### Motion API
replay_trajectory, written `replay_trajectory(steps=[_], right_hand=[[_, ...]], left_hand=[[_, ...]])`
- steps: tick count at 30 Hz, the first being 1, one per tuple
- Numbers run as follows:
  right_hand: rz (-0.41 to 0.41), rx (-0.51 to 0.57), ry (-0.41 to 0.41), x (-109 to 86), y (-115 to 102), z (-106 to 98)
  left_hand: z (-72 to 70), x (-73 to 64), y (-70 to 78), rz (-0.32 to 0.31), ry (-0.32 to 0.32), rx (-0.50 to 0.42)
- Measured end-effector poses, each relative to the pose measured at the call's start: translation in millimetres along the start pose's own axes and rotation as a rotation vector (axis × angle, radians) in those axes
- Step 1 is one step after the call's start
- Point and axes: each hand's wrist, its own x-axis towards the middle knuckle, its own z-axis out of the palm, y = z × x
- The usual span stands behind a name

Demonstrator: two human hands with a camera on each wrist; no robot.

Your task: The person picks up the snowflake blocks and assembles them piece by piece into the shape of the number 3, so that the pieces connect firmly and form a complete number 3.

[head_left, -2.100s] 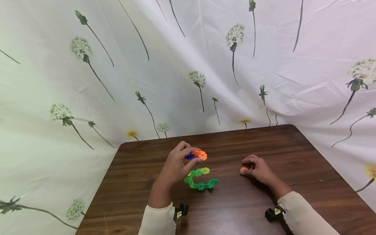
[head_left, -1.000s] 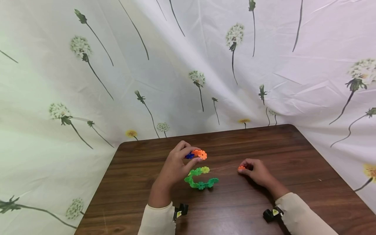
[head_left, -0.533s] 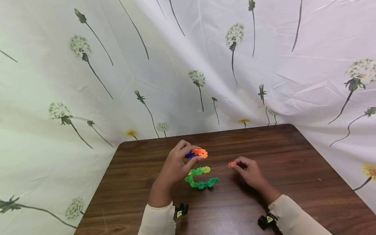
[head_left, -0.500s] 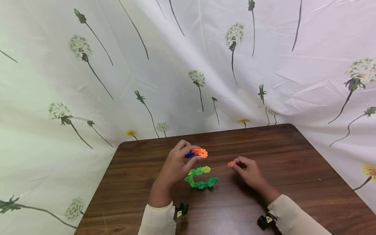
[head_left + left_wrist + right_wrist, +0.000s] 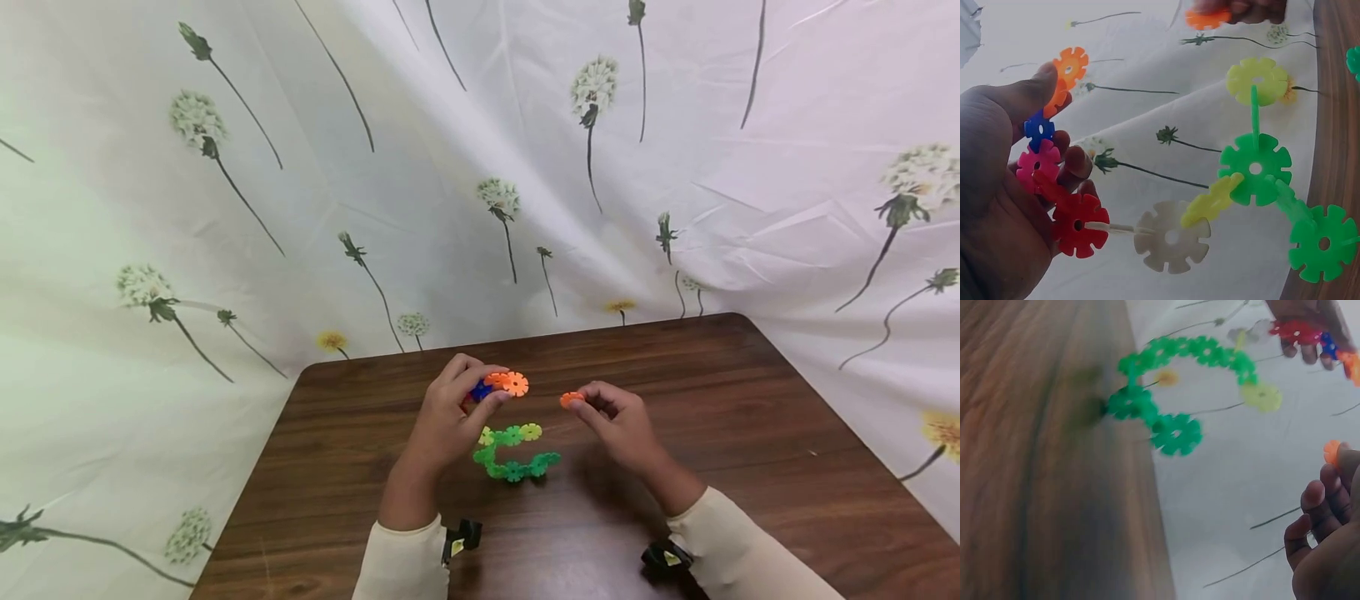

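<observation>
My left hand point(image 5: 438, 421) holds a chain of slotted plastic snowflake discs over the table, thumb and fingers pinching near its orange end disc point(image 5: 516, 384). In the left wrist view the chain runs past a blue disc point(image 5: 1039, 130), a pink disc point(image 5: 1038, 165), a red disc point(image 5: 1085, 240) and a whitish disc point(image 5: 1175, 256) to yellow and green ones. Its green part point(image 5: 514, 472) curves below the hand; whether it touches the table I cannot tell. To the right, my right hand point(image 5: 626, 429) pinches a separate orange snowflake disc point(image 5: 572, 400), a short gap from the chain's orange end.
A dark wood-grain table point(image 5: 337, 492) lies under both hands. Behind it hangs a white cloth point(image 5: 420, 208) printed with dandelions, close along the table's far edge. Black camera straps point(image 5: 459, 540) sit on both wrists.
My right hand has lifted its orange disc from the right and moved left and up, nearer to the chain. The left hand has stayed almost in place, still gripping the chain.
</observation>
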Motion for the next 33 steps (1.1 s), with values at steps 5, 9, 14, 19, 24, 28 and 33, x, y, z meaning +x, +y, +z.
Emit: replay_trajectory(steps=[5, 9, 14, 19, 24, 28, 33], right_hand=[[-0.036, 0.031, 0.002, 4.9, -16, 7], [-0.041, 0.067, -0.005, 7.4, -26, 13], [-0.056, 0.110, -0.006, 10.8, -36, 19], [-0.097, 0.128, 0.006, 13.8, -46, 24], [-0.117, 0.121, 0.019, 17.1, -49, 26], [-0.108, 0.121, 0.018, 18.4, -51, 26], [-0.101, 0.127, 0.017, 18.5, -55, 26]], left_hand=[[-0.4, -0.4, 0.9, -0.015, 0.020, -0.053], [0.1, -0.5, 1.3, -0.047, 0.032, -0.093], [0.7, -1.1, 0.8, -0.093, 0.041, -0.143], [-0.4, -1.1, 2.7, -0.105, 0.050, -0.169], [-0.1, -0.9, 4.0, -0.097, 0.047, -0.167], [0.2, -0.4, 5.2, -0.090, 0.050, -0.167], [1.1, -0.3, 5.1, -0.081, 0.050, -0.169]])
